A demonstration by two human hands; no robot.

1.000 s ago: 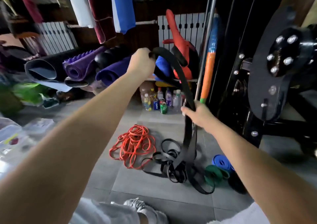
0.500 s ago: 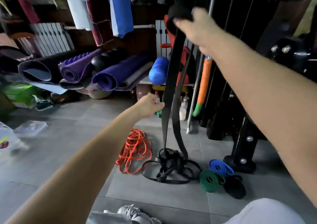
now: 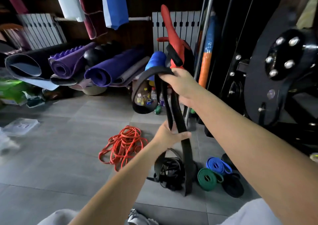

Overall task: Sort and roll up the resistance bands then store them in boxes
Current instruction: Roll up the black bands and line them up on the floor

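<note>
In the head view your right hand (image 3: 182, 85) has dropped from its high reach of half a second ago to mid-frame. The wide black band (image 3: 187, 159), which it had hauled up taut, now has slack. Its top folds over your curled fingers and droops into a loop on the left. Your left hand (image 3: 169, 135), which was low and just beside the strands, has now closed on them below the right hand, with its thumb laid across the front. The fingers behind are hidden. A second ago the hands were the other way up, so you are drawing the band hand over hand.

The band's lower end reaches the floor beside the black tangle (image 3: 169, 174); whether it has come free of that pile I cannot tell. By my reading you are separating this band, and its rolling has not yet begun.

The orange tangle (image 3: 123, 145) lies untouched to the left. Three bands are already rolled and sit close together on the tiles: the green roll (image 3: 207, 179), the blue roll (image 3: 218, 165) and the black roll (image 3: 232, 187). None of them is in a box. A clear plastic container (image 3: 20, 126) lies well apart at the far left, too blurred to show what it holds.

As for writing — nothing can be read. The bottles (image 3: 148, 99) against the wall have labels, but they are too small, and the green packaging (image 3: 12, 90) is smeared.
</note>
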